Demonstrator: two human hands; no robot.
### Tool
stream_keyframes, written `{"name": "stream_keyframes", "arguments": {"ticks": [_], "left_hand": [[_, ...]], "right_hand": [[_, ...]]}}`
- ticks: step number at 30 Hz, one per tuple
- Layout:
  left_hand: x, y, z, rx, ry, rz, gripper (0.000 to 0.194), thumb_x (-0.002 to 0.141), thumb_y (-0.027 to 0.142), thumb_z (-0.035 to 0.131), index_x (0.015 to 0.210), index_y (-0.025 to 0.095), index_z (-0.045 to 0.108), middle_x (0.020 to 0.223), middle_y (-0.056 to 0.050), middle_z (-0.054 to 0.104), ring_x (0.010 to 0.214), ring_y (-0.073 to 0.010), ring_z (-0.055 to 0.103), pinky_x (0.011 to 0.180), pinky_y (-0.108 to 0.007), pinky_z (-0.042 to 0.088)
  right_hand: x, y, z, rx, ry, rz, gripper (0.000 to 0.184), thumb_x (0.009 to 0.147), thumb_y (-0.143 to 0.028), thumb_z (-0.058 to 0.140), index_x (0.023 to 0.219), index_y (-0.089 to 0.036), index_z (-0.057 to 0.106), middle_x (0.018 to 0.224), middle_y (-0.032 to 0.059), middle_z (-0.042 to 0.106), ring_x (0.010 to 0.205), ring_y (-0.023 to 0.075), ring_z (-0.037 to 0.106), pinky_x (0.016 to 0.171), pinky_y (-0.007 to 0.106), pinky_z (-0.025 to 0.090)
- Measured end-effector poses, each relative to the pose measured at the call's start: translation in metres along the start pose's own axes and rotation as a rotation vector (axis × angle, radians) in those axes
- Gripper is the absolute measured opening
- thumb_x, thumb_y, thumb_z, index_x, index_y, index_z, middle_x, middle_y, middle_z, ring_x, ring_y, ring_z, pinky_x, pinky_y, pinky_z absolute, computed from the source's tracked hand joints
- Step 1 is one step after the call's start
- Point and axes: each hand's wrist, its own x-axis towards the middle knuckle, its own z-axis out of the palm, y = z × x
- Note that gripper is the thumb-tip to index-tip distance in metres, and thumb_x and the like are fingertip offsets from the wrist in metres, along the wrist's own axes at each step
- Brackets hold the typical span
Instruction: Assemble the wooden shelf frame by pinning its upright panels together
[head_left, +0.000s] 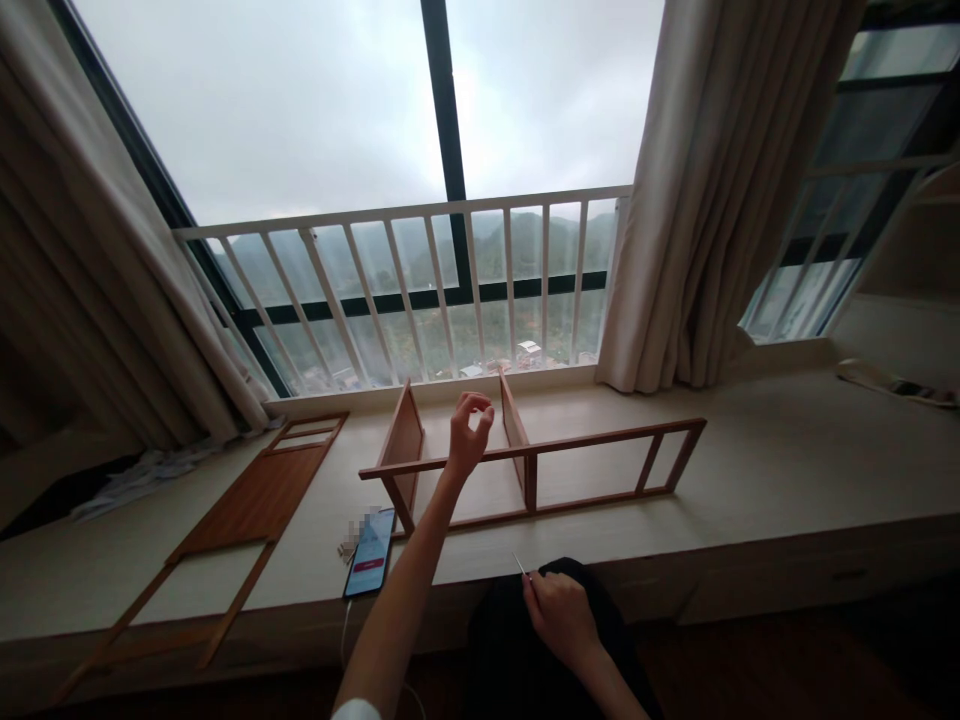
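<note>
My left hand [471, 430] is raised over the wooden frame, its fingers curled into a pinch; whatever they hold, if anything, is too small to make out. Low at the sill's front edge, my right hand [561, 607] is closed around a screwdriver [519, 564], whose thin metal shaft pokes out toward the frame while the handle is hidden in the fist. The brown wooden frame [600, 438] lies on its side with two upright boards, a left board [402, 432] and a middle board [514, 418]. My left forearm crosses in front of its long rails.
To the left, a second wooden frame with a solid panel [251, 495] lies flat, its legs jutting past the sill edge. A phone [370, 553] with a white cable lies beside small pieces. Behind stand a white railing [405, 213] and curtains [697, 200].
</note>
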Motion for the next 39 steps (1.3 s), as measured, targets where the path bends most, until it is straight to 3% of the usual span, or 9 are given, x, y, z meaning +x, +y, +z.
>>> {"name": "stream_keyframes", "arguments": {"ticks": [4,8,12,15,18,23,39], "left_hand": [[-0.048,0.014,-0.009,-0.052,0.154,-0.176,0.010,0.079,0.025,0.040,0.074,0.016,0.043,0.067,0.001,0.042,0.065,-0.0101,0.043,0.065,-0.023,0.037],[-0.130,0.007,0.012,-0.095,0.179,-0.411,0.013,0.080,0.028,0.038,0.073,0.017,0.040,0.062,0.003,0.038,0.058,-0.0089,0.039,0.058,-0.020,0.035],[-0.205,-0.008,0.044,-0.030,0.045,-0.585,0.017,0.081,0.032,0.035,0.073,0.017,0.038,0.065,0.002,0.042,0.060,-0.0099,0.042,0.060,-0.021,0.036],[-0.238,-0.018,0.058,0.077,-0.178,-0.656,0.021,0.082,0.035,0.031,0.073,0.018,0.039,0.062,0.001,0.046,0.056,-0.0110,0.045,0.056,-0.022,0.034],[-0.249,-0.023,0.060,0.164,-0.316,-0.658,0.025,0.084,0.037,0.026,0.080,0.018,0.041,0.066,-0.002,0.053,0.060,-0.0136,0.050,0.056,-0.023,0.033],[-0.251,-0.021,0.057,0.198,-0.393,-0.596,0.031,0.086,0.034,0.019,0.086,0.018,0.045,0.075,-0.006,0.058,0.067,-0.0159,0.054,0.059,-0.024,0.033],[-0.253,-0.012,0.053,0.139,-0.374,-0.545,0.036,0.086,0.033,0.021,0.080,0.017,0.052,0.079,-0.009,0.059,0.070,-0.0161,0.054,0.062,-0.024,0.037]], "right_hand": [[0.002,0.001,0.004,0.041,0.023,0.114,0.033,0.086,-0.026,0.030,0.065,-0.019,0.054,0.056,0.0021,0.055,0.056,0.0122,0.051,0.055,0.025,0.023],[0.002,0.006,0.009,0.123,0.077,0.190,0.033,0.086,-0.027,0.029,0.068,-0.019,0.055,0.058,0.0020,0.056,0.058,0.0117,0.052,0.056,0.023,0.026],[0.002,0.012,0.012,0.136,0.123,0.233,0.033,0.086,-0.027,0.030,0.069,-0.018,0.057,0.060,0.0032,0.057,0.060,0.0120,0.053,0.058,0.023,0.027],[0.002,0.013,0.012,0.127,0.113,0.211,0.031,0.085,-0.025,0.031,0.072,-0.017,0.058,0.062,0.0036,0.057,0.061,0.0126,0.053,0.059,0.023,0.028],[0.003,0.012,0.011,0.123,0.102,0.168,0.030,0.084,-0.023,0.031,0.070,-0.017,0.058,0.061,0.0036,0.056,0.062,0.0128,0.052,0.060,0.023,0.029],[0.004,0.007,0.004,0.107,0.092,0.121,0.031,0.084,-0.022,0.032,0.066,-0.018,0.057,0.059,0.0031,0.055,0.061,0.0131,0.050,0.061,0.024,0.029],[0.001,0.003,-0.002,0.061,0.077,0.052,0.032,0.084,-0.022,0.031,0.064,-0.019,0.055,0.057,0.0027,0.053,0.060,0.0135,0.048,0.061,0.026,0.026]]}}
